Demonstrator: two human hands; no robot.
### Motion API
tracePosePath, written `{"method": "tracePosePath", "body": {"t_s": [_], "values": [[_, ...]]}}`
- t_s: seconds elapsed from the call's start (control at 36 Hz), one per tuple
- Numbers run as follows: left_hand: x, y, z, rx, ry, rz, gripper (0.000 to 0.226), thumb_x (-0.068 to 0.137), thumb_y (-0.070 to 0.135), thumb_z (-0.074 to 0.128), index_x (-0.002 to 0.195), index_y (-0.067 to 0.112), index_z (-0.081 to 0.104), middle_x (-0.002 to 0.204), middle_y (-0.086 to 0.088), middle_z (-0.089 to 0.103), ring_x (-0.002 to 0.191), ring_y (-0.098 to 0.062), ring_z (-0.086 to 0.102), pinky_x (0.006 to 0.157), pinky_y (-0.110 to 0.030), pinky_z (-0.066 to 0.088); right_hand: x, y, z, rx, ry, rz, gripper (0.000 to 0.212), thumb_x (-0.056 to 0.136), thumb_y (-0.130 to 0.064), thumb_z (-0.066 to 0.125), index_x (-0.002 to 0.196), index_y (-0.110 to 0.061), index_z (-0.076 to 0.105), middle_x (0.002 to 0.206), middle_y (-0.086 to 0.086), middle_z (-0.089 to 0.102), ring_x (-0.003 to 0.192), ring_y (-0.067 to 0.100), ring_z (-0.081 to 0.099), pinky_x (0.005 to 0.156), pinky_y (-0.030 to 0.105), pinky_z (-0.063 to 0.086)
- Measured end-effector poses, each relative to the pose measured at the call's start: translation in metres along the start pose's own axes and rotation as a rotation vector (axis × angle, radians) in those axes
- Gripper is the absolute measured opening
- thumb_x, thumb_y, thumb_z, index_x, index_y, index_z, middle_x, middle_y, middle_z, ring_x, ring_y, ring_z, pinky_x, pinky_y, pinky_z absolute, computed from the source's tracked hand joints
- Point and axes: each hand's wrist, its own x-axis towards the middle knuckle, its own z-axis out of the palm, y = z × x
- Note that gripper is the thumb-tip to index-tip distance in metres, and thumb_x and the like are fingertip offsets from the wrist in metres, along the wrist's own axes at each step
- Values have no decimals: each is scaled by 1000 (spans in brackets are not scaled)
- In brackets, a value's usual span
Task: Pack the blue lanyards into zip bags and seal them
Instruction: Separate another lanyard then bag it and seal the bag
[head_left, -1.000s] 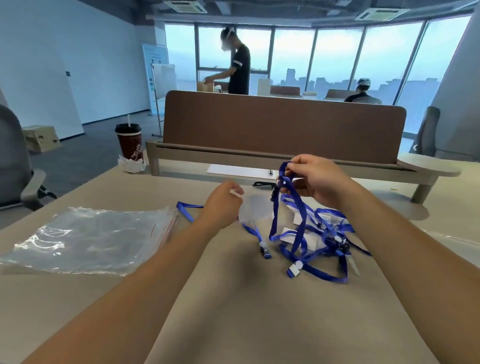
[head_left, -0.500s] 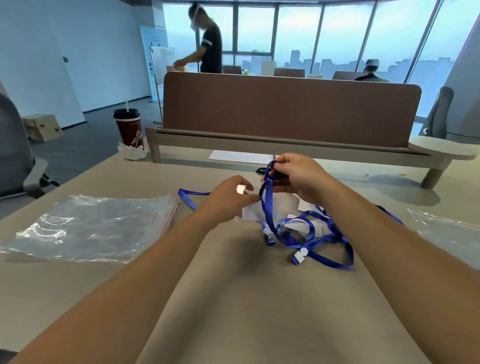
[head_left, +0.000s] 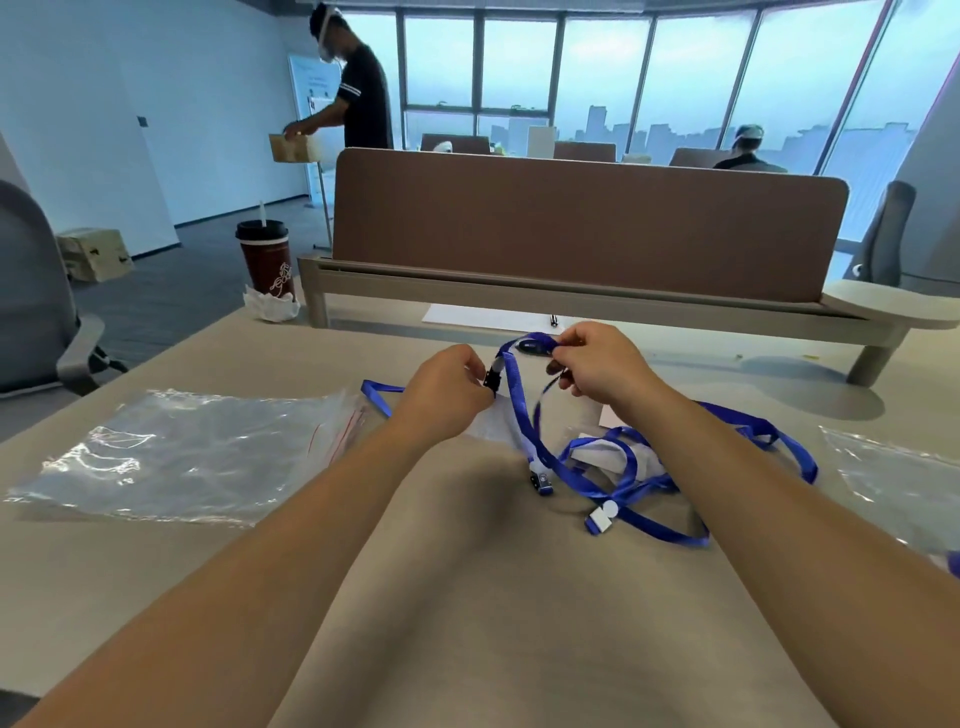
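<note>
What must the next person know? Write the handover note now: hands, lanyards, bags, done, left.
Left hand: fingers pinch the black clip of one lanyard.
Right hand: pinches the same lanyard's strap, held above the table.
The pile of loose lanyards lies on the table by the right forearm.
Clear bags lie stacked flat at the left. Another bag lies at the right edge, contents unclear.
Done: nothing plainly bagged.
Left: free this lanyard, bag it, seal, then repeat for the pile.
</note>
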Motion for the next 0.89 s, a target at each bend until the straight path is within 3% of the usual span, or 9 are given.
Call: {"method": "tracePosePath", "body": {"t_s": [0.11,0.22,0.28,0.33,0.47,0.64,0.75,0.89], "values": [[4,0,-5,125,31,-10,20,92,22,67,109,17,60,101,-1,62,84,-18,55,73,-28,42,-7,-1,1,-51,-47,-15,27,101,-31,53,108,-10,67,100,9,71,81,19,63,68,31,53],[4,4,-6,171,37,-2,23,92,21,67,113,13,63,97,-3,61,83,-19,55,72,-28,41,-15,-2,8,-212,-189,-21,67,84,-66,61,121,-11,63,119,12,66,104,30,62,89,44,53],[4,6,-7,190,26,11,24,92,21,67,113,12,65,96,-4,63,80,-18,56,68,-27,40,-18,-1,11,-297,-263,-3,83,75,-71,66,134,-15,54,133,6,59,115,25,58,94,39,50],[3,8,-8,199,18,18,21,91,20,67,111,12,66,94,-3,66,73,-15,56,62,-24,39,-20,0,13,-339,-315,15,86,72,-68,72,137,-16,51,131,2,57,115,21,55,94,35,47],[4,7,-8,178,-2,22,14,91,19,67,103,12,69,79,-2,63,63,-13,53,54,-23,42,-21,5,21,-424,-306,3,48,85,-43,74,120,-13,60,113,5,66,102,21,61,88,35,51],[3,8,-12,164,-84,-4,10,92,22,66,99,18,59,92,-2,59,65,-14,53,50,-20,41,-14,17,20,-342,-204,32,27,93,-19,67,116,-7,68,107,7,69,93,21,62,76,30,48],[4,4,-14,104,-121,-4,16,89,24,70,100,23,58,106,0,62,84,-16,57,70,-25,47,-10,23,14,-270,-139,41,19,94,-17,64,110,-9,68,99,6,68,90,21,63,69,27,45],[3,4,-18,47,-235,-1,19,91,22,70,104,26,57,111,2,64,94,-19,59,87,-32,53,-1,32,6,-86,-61,92,7,93,-12,64,88,-10,69,92,9,75,91,24,71,85,40,57]]}}
